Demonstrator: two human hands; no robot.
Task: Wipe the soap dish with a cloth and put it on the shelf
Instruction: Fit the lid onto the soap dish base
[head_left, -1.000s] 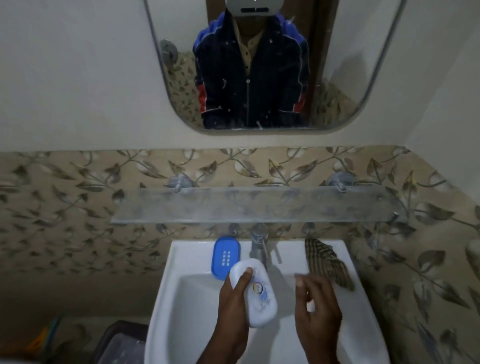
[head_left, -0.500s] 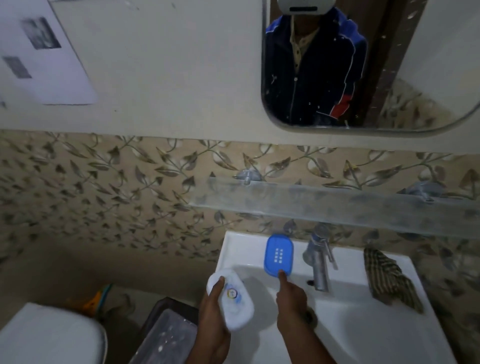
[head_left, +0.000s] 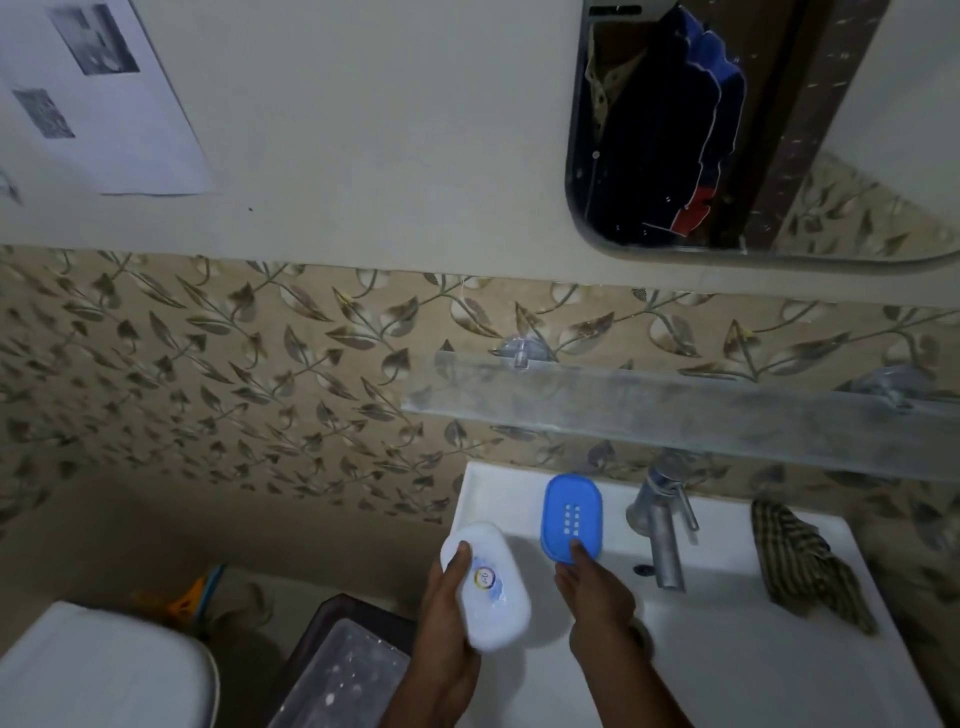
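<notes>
A blue soap dish (head_left: 569, 512) with a grid of small holes lies on the back rim of the white sink (head_left: 491, 486), left of the tap. My right hand (head_left: 597, 592) pinches its near end, one finger lying on top. My left hand (head_left: 447, 613) grips a white oval piece (head_left: 488, 587) with a round sticker, held over the sink's left edge. The striped cloth (head_left: 800, 561) lies crumpled on the sink's right rim, with no hand on it. The frosted glass shelf (head_left: 675, 410) runs along the wall above the sink and is bare.
A metal tap (head_left: 662, 530) stands between the dish and the cloth. A mirror (head_left: 779, 130) hangs above the shelf. Left of the sink, low down, are a white toilet (head_left: 98, 670) and a dark bin with a clear lid (head_left: 343, 670).
My view has swung left. My right hand moved from near the cloth to the blue soap dish and now holds its near end. My left hand carried the white piece left.
</notes>
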